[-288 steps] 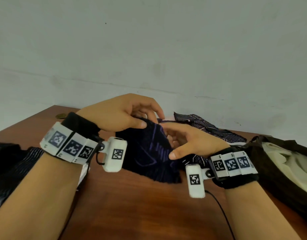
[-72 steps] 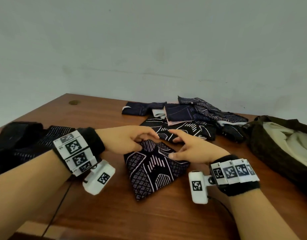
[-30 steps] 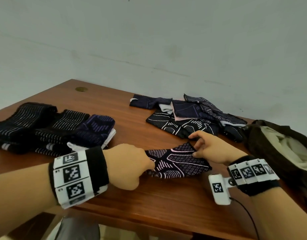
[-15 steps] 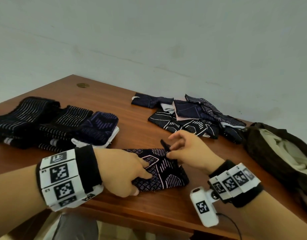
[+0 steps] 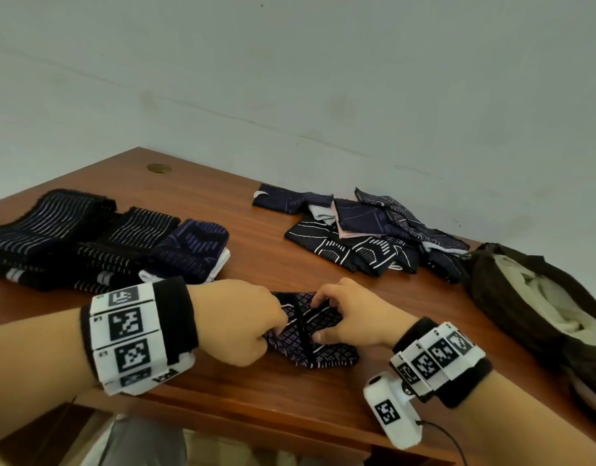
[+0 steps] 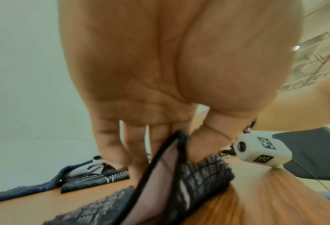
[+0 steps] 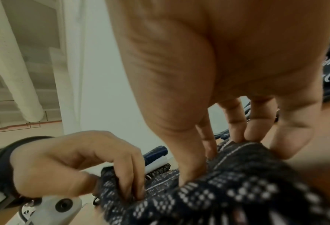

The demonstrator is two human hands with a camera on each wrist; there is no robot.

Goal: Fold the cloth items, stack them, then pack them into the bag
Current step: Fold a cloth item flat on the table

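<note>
Left hand point(image 5: 237, 322) and right hand point(image 5: 348, 317), both pinching the patterned cloth point(image 5: 318, 344), have drawn together since half a second ago, doubling it smaller for stacking.

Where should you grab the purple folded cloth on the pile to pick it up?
Best bet: pinch the purple folded cloth at its right edge, coming from the open table side. That edge overhangs the white layer under it, so fingers could slide beneath, while the striped folded cloths crowd its left side.
</note>
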